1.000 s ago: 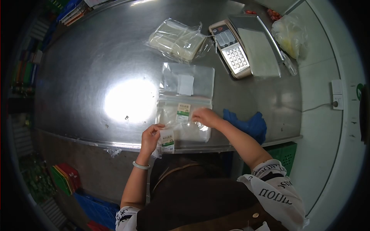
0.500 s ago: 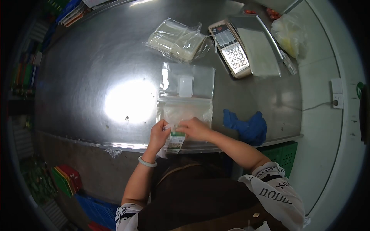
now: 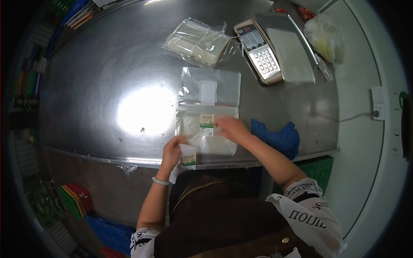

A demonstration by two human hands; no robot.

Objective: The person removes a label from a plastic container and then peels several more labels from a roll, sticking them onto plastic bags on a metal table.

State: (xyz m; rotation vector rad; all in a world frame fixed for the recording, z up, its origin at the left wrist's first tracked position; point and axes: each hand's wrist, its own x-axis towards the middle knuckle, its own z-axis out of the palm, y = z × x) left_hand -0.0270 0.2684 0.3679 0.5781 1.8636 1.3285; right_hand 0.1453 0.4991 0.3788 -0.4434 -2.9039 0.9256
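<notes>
My left hand [image 3: 171, 150] grips a strip of printed labels [image 3: 188, 157] that hangs over the table's front edge. Between that hand and my right hand lie clear plastic bags [image 3: 192, 134], one overlapping another. A green and white label [image 3: 207, 124] is over the middle of the nearer bag. My right hand [image 3: 232, 129] pinches this label at its right edge, the fingertips slightly blurred. On the farther bag a plain white patch [image 3: 208, 92] shows.
A packet of bags [image 3: 198, 43] lies farther back beside a card-terminal-like keypad device [image 3: 259, 51]. Right of my right hand is a crumpled blue cloth [image 3: 277, 138]. A plastic bag with something yellow [image 3: 325, 41] sits by the wall. A green crate [image 3: 316, 172] stands under the table's edge.
My right hand has moved forward and right from the label strip, and a label now shows over the nearer bag. My left hand stays near the edge with the strip.
</notes>
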